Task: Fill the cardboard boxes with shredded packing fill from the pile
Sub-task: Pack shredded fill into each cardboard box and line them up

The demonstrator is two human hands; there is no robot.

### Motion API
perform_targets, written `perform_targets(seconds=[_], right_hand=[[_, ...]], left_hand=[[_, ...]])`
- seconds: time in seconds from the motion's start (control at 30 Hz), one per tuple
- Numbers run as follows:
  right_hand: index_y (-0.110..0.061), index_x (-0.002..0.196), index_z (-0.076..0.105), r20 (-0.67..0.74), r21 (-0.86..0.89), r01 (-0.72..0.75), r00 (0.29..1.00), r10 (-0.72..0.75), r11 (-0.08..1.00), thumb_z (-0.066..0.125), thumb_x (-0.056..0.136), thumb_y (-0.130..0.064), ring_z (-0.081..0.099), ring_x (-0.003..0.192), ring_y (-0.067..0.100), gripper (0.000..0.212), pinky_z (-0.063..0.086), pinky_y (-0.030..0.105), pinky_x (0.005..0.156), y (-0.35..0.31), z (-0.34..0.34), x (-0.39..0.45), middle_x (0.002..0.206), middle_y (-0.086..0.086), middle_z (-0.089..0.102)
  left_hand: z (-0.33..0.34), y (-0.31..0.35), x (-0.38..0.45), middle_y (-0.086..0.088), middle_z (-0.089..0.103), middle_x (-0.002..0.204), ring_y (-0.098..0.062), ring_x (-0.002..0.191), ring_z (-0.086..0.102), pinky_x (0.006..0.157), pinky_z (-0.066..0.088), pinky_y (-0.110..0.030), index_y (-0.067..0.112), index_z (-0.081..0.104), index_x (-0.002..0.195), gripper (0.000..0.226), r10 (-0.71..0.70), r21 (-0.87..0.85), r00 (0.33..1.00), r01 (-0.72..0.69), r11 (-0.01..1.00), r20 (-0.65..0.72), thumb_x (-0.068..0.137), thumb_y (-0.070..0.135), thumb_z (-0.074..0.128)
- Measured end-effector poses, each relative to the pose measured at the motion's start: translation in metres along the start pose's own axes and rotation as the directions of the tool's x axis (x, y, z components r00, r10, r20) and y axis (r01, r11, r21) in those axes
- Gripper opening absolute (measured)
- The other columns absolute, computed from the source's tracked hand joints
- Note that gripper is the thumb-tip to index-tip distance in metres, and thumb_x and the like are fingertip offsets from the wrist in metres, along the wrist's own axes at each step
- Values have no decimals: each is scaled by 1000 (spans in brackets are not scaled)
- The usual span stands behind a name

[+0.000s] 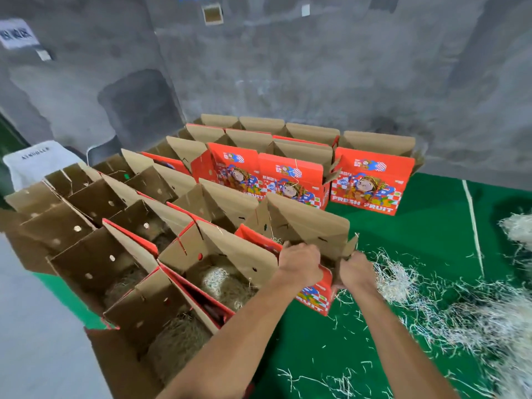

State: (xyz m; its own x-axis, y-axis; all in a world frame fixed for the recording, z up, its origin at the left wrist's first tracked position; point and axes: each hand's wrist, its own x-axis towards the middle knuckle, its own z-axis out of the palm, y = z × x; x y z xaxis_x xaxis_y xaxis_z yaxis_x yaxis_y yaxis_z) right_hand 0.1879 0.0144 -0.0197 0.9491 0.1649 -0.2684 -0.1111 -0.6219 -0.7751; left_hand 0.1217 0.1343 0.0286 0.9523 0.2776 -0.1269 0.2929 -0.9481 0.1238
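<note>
Right now I'm gripping the near box (313,295) at its rim, left hand (299,264) and right hand (355,270) both curled round the cardboard; I'm keeping it square before reaching to the fill pile (475,318) on my right.

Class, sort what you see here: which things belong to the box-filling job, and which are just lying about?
Part of the job:
- open cardboard boxes
- shredded fill pile
- left hand and right hand, both at one box

Lying about:
- white sack
- paper notice on the wall
- loose shreds on the green floor
</note>
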Motion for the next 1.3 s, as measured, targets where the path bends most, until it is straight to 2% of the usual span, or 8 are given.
perform_targets(seconds=[0.13, 0.23, 0.43, 0.57, 0.73, 0.93, 1.1, 1.3], right_hand=[[-11, 78, 60, 23, -2, -14, 1000, 14, 1000, 54, 100, -23, 63, 55, 13, 26, 46, 13, 45, -16, 16, 11, 71, 3, 67], [-4, 92, 65, 55, 46, -61, 997, 58, 997, 46, 101, -19, 71, 81, 30, 26, 60, 41, 79, -25, 35, 16, 94, 15, 70], [-5, 100, 67, 104, 86, -68, 993, 59, 994, 51, 96, -16, 69, 87, 27, 20, 57, 33, 78, -39, 66, 20, 100, 16, 71], [-9, 84, 58, 256, 270, -153, 963, 83, 951, 52, 96, -12, 65, 55, 16, 14, 49, 20, 44, -49, 74, 10, 73, 6, 68], [-24, 93, 62, 262, 360, -17, 961, -83, 933, 46, 104, -43, 73, 88, 29, 27, 63, 45, 73, -42, 73, -8, 98, 6, 72], [-25, 122, 68, 75, 368, 185, 971, -228, 911, 48, 104, -34, 64, 112, 15, 28, 50, 36, 101, -45, 52, -31, 121, -5, 69], [-33, 113, 70, 13, 414, 262, 956, -293, 872, 49, 105, -24, 63, 93, -12, 25, 45, 3, 71, -57, 34, -58, 100, -28, 69], [-40, 109, 69, 78, 398, 389, 888, -453, 831, 53, 103, -29, 55, 93, -26, 21, 38, -6, 69, -85, 37, -76, 102, -35, 65]], left_hand=[[-3, -12, 2, -4, 69, 108, -25, 108, 61, 111, 30, -46, 17, 68, 106, 28, -5, -1, 1000, 5, 1000, 25, 80, 27, 63], [-7, -22, 5, -4, 68, 100, -26, 102, 62, 109, 32, -48, 18, 66, 97, 23, 12, 19, 999, -13, 1000, 50, 78, 29, 60], [-11, -40, 9, -3, 68, 96, -26, 99, 63, 107, 33, -47, 18, 61, 94, 26, -20, -4, 997, 21, 1000, 75, 74, 36, 62], [-14, -47, 5, -3, 66, 89, -25, 95, 64, 102, 38, -44, 16, 61, 91, 22, -59, -44, 993, 64, 997, 106, 74, 29, 64], [-13, -51, 3, -10, 68, 108, -29, 106, 64, 97, 44, -40, 15, 65, 105, 25, -86, -61, 996, 86, 994, 9, 89, 29, 52], [-22, -44, -9, -6, 71, 93, -27, 93, 69, 87, 56, -42, 20, 66, 96, 22, -65, -239, 992, 38, 970, -106, 95, 33, 48], [-36, -37, -36, 1, 72, 91, -23, 88, 68, 83, 57, -40, 24, 67, 100, 22, -43, -304, 976, -24, 952, -212, 95, 32, 47], [-64, -59, -73, 0, 73, 98, -28, 95, 68, 80, 55, -38, 29, 65, 114, 33, -81, -280, 963, 5, 960, -258, 87, 27, 45]])
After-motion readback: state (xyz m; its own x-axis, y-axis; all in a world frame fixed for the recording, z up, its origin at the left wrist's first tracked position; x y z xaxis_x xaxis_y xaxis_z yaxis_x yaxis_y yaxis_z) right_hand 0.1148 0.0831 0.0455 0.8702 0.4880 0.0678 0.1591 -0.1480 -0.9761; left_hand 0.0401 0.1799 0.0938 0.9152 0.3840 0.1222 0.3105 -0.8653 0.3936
